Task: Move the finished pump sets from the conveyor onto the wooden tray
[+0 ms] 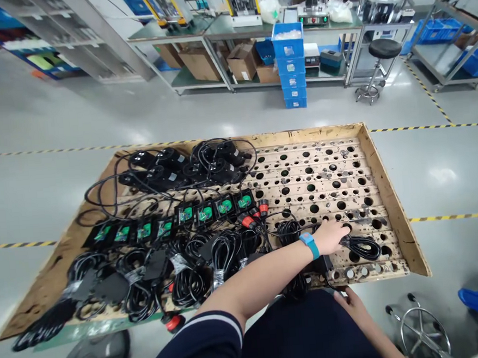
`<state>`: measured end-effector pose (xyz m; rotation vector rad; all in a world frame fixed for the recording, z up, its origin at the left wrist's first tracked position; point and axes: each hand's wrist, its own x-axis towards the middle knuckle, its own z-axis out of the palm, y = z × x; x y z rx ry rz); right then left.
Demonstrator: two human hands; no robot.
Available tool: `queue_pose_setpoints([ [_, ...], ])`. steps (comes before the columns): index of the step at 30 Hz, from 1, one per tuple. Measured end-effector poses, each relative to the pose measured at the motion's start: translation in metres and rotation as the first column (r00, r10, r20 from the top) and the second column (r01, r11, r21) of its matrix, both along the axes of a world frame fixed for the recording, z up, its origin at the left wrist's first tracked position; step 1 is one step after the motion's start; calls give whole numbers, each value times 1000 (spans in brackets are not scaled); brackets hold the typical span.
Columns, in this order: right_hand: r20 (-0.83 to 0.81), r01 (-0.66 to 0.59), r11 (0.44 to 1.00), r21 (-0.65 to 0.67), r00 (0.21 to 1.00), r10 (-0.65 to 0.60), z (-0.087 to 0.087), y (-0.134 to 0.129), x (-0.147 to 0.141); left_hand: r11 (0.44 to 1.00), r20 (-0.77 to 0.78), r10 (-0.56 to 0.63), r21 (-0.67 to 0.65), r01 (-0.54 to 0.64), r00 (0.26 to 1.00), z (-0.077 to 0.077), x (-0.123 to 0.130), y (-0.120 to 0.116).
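Observation:
My left hand (331,237), with a teal wristband (309,245), reaches over the right part of the wooden tray (392,212). Its fingers are closed on the near end of a coiled black cable (364,247). Beneath that wrist is a black box-shaped part (322,265), partly covered. My right hand (353,305) is low at the tray's front edge, fingers curled beside a thin black cord; what they hold is hidden. More coiled cables (225,251) lie left of my forearm, among red-and-black connectors (248,220).
Several black housings (173,170) fill the tray's back left, before a row of black cases with green circuit boards (204,213). Stacked blue bins (290,61) and a black-topped stool (384,49) stand beyond. A wheeled stool base (423,329) is at lower right.

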<state>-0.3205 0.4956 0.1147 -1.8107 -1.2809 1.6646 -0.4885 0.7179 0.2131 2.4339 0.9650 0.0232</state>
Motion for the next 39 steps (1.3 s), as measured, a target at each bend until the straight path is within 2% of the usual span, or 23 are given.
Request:
queue_pose_setpoints([
  [2, -159, 69, 991, -115, 983, -87, -2, 3, -13, 1000, 53, -12, -28, 14, 999, 1, -7, 0],
  [4, -324, 201, 946, -253, 904, -279, 1, 7, -26, 998, 112, -27, -47, 32, 993, 3, -12, 0],
  [6, -445, 386, 824, -414, 704, -553, 5, 9, -39, 997, 156, -61, -40, 68, 986, 5, -16, 0],
  [8, -469, 550, 672, -497, 481, -741, 9, 7, -51, 991, 178, -129, -5, 132, 976, 9, -17, -2],
  [10, -446, 668, 565, -484, 367, -817, 11, 0, -61, 973, 182, -230, 61, 222, 956, 15, -18, -6],
  [13, -418, 807, 451, -381, 284, -863, 23, -17, -70, 904, 130, -396, 226, 362, 909, 24, -19, -17],
  [14, -409, 855, 422, -300, 285, -867, 31, -24, -70, 870, 104, -444, 286, 401, 890, 25, -19, -20],
  [15, -392, 892, 412, -185, 317, -864, 41, -30, -69, 836, 81, -483, 338, 431, 872, 26, -20, -22],
  [16, -357, 905, 424, -45, 381, -853, 53, -35, -67, 809, 66, -511, 375, 453, 857, 25, -20, -24],
  [17, -304, 882, 461, 100, 468, -830, 66, -38, -63, 793, 59, -526, 395, 464, 848, 23, -21, -24],
  [19, -193, 734, 611, 296, 673, -714, 92, -33, -52, 801, 65, -521, 381, 462, 851, 15, -24, -21],
  [21, -153, 537, 782, 317, 843, -516, 111, -13, -37, 840, 79, -491, 308, 448, 867, 6, -28, -17],
  [22, -149, 437, 845, 308, 899, -411, 116, 2, -29, 855, 81, -480, 264, 446, 873, 3, -30, -16],
  [24, -101, 282, 908, 311, 960, -263, 118, 39, -13, 867, 53, -476, 192, 459, 878, 0, -37, -18],
  [27, 63, 131, 938, 322, 985, -159, 102, 92, 1, 870, -38, -468, 155, 468, 883, 4, -47, -26],
  [30, 148, 3, 955, 298, 988, -49, 79, 125, -3, 896, -103, -425, 91, 434, 899, 14, -60, -30],
  [31, 160, -40, 953, 300, 987, -9, 71, 131, -8, 912, -96, -408, 16, 411, 908, 18, -65, -28],
  [33, 186, -134, 941, 312, 979, 78, 61, 137, -18, 916, -34, -334, -247, 316, 942, 27, -75, -22],
  [35, 211, -216, 919, 331, 966, 151, 56, 139, -27, 851, 47, -163, -498, 165, 986, 38, -83, -20],
  [36, 227, -248, 904, 348, 958, 175, 56, 140, -30, 829, 76, -47, -554, 82, 996, 43, -87, -22],
  [37, 243, -275, 887, 371, 951, 193, 57, 141, -32, 832, 100, 65, -555, 2, 993, 48, -89, -27],
  [39, 262, -319, 845, 429, 939, 221, 63, 144, -36, 901, 173, 203, -418, -114, 964, 56, -90, -44],
])
